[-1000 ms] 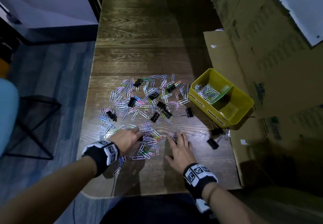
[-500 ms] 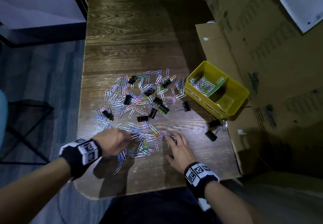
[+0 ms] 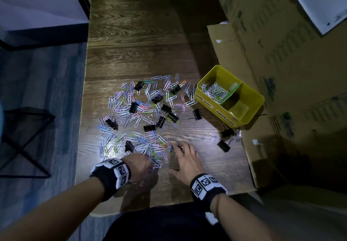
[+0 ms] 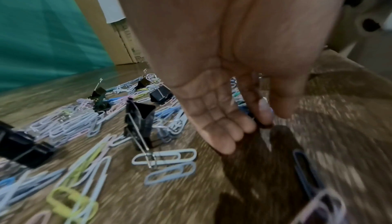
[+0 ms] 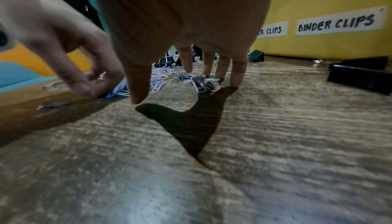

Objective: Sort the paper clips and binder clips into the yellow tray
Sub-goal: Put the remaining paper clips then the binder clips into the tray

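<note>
A loose pile of coloured paper clips (image 3: 135, 109) with black binder clips (image 3: 161, 121) mixed in lies on the wooden table (image 3: 135, 39). The yellow tray (image 3: 214, 107) stands at the right. Its near wall is labelled for paper clips and binder clips (image 5: 335, 23), and several paper clips (image 3: 216, 92) lie in the left compartment. My left hand (image 3: 150, 163) is at the pile's near edge, fingers curled down and pinching paper clips (image 5: 118, 90). My right hand (image 3: 183, 156) rests with straight fingertips (image 5: 235, 78) on a small bunch of clips (image 5: 199, 83).
Three binder clips (image 3: 223, 145) (image 3: 227, 132) (image 3: 197, 114) lie apart between the pile and the tray. Cardboard boxes (image 3: 281, 62) wall off the right side, with a flap (image 3: 221, 39) under the tray. The table's near edge (image 3: 169, 201) is close behind my wrists. A black stool frame (image 3: 24, 141) stands at left.
My left hand has moved right along the pile's near edge, closer to my right hand, uncovering a binder clip on its left. The right hand has stayed in place.
</note>
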The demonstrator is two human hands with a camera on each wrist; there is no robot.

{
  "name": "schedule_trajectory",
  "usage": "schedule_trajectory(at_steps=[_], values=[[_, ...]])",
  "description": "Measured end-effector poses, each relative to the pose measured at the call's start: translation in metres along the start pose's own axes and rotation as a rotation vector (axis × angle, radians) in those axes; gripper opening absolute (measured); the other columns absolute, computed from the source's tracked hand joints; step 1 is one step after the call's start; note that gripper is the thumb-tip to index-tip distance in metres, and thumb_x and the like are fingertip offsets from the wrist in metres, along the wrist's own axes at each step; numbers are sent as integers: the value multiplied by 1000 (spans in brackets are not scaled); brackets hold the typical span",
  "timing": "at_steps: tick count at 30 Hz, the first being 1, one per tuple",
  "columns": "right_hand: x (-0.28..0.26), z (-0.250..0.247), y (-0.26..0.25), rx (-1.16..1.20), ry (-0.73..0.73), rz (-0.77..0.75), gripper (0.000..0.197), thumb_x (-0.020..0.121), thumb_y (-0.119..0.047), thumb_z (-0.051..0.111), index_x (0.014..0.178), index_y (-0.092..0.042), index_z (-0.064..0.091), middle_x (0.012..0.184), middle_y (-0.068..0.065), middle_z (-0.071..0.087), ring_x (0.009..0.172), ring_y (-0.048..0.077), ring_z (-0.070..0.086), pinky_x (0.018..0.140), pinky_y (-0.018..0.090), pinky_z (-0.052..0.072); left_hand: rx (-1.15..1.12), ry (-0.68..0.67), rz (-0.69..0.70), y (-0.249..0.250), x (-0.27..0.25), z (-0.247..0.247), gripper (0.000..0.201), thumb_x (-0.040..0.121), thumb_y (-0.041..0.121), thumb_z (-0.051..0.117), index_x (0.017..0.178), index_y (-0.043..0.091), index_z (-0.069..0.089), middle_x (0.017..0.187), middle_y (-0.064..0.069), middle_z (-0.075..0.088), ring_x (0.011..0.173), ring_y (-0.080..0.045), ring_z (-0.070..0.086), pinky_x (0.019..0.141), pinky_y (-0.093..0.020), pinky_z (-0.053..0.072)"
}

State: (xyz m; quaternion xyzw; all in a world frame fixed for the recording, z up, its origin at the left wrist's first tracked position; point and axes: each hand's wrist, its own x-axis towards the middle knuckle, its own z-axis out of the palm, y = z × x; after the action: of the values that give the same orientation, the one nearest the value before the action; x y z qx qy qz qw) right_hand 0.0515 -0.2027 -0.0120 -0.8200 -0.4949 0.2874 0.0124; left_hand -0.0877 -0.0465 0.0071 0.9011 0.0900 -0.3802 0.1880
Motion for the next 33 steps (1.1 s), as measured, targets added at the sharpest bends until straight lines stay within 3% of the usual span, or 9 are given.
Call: schedule_trajectory(at_steps=[6,9,13,17,19,22,26,30,33], values=[[5,-1,0,21,26,-16,100,73,-58,69,148,-21,15,147,6,24,136,25,22,112,40,26,-1,141,-13,7,2,-5,22,90,32,43,101,17,55,104,-4,59,91,-23,58,70,-30,43],[8,-1,-1,87,26,4,101,72,-55,72,148,-19,17,147,4,24,135,23,23,113,37,27,-19,133,-118,6,-10,-1,24,92,26,41,110,15,53,109,-7,58,94,-25,59,76,-34,51],[11,-1,-1,143,56,15,92,74,-48,73,146,-18,25,144,2,27,131,22,25,109,33,30,-93,237,-28,23,3,1,32,90,19,42,121,12,46,122,-8,45,106,-25,49,85,-34,47],[15,-7,5,133,42,-14,82,77,-38,73,144,-18,31,139,3,34,128,23,30,105,35,35,-154,399,-14,41,30,-14,26,82,9,47,108,9,49,114,-12,45,91,-32,53,69,-36,43],[19,-9,9,146,11,-12,70,82,-30,70,142,-17,37,139,3,37,127,24,33,107,36,35,-168,469,-69,41,36,-17,36,79,10,51,116,11,47,116,-12,45,90,-31,53,69,-36,45],[25,-16,18,221,-12,32,51,88,-15,63,136,-19,46,137,7,44,123,27,45,102,37,42,-69,406,-168,34,44,-11,62,82,19,61,136,27,32,133,-9,33,108,-27,44,89,-38,47],[26,-22,21,164,-51,4,34,92,-5,53,126,-7,56,120,16,60,108,32,57,92,38,48,-48,374,-128,35,56,-7,65,84,1,53,140,26,33,138,-10,36,120,-31,39,100,-39,41],[26,-18,17,68,-61,10,26,92,1,50,114,-6,62,98,15,67,83,27,67,75,31,56,-25,356,-74,32,62,-6,43,85,0,48,126,11,52,132,-15,49,121,-33,45,97,-41,45],[25,-22,20,19,-98,9,24,90,2,49,110,-4,61,87,15,67,75,29,66,72,37,58,23,328,-87,40,59,-13,35,90,6,43,124,9,49,133,-14,44,120,-30,45,90,-40,48]])
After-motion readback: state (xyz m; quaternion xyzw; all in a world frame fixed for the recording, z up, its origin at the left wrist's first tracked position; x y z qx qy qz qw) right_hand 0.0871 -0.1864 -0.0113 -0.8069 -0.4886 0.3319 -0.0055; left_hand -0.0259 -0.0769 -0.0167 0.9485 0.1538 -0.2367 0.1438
